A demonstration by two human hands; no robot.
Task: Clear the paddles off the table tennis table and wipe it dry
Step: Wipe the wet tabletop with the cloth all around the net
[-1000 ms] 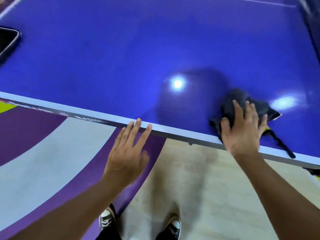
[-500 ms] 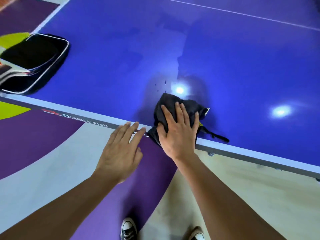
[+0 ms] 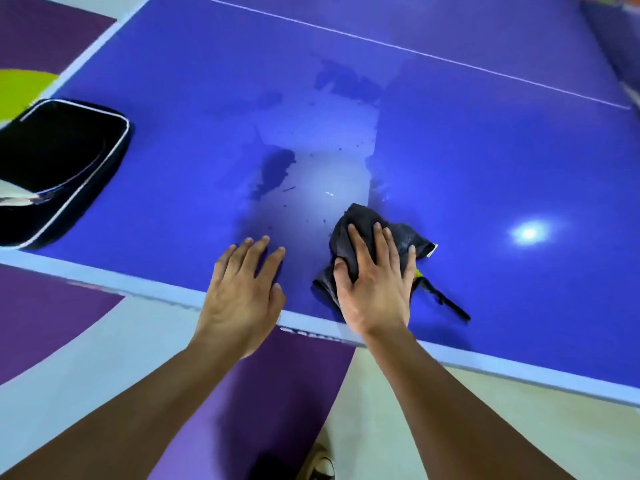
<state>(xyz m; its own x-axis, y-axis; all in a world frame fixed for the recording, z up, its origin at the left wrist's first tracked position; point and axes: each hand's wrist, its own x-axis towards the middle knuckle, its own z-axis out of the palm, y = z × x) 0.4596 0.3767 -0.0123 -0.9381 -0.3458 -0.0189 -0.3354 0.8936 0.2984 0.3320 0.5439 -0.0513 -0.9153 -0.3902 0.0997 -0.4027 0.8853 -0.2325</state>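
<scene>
Table (image 3: 502,161): wet streak (image 3: 322,157) runs lengthwise from the cloth (image 3: 398,237) toward the far line (image 3: 415,51).
Case (image 3: 59,168): well left of the cloth, cut off by the frame; contents unclear.
Right hand (image 3: 375,289): flat, fingers spread, pressing the cloth; nearer the streak.
Left hand (image 3: 242,292): flat on the table, just left of the cloth, empty.
Cloth: bunched at the streak's near end.

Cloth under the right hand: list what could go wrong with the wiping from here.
The cloth is bunched under the right hand, so it may smear the wet patches rather than lift them.
Its loose strap could drag water across the table.
The black case sits left, in a wide stroke's path.
</scene>
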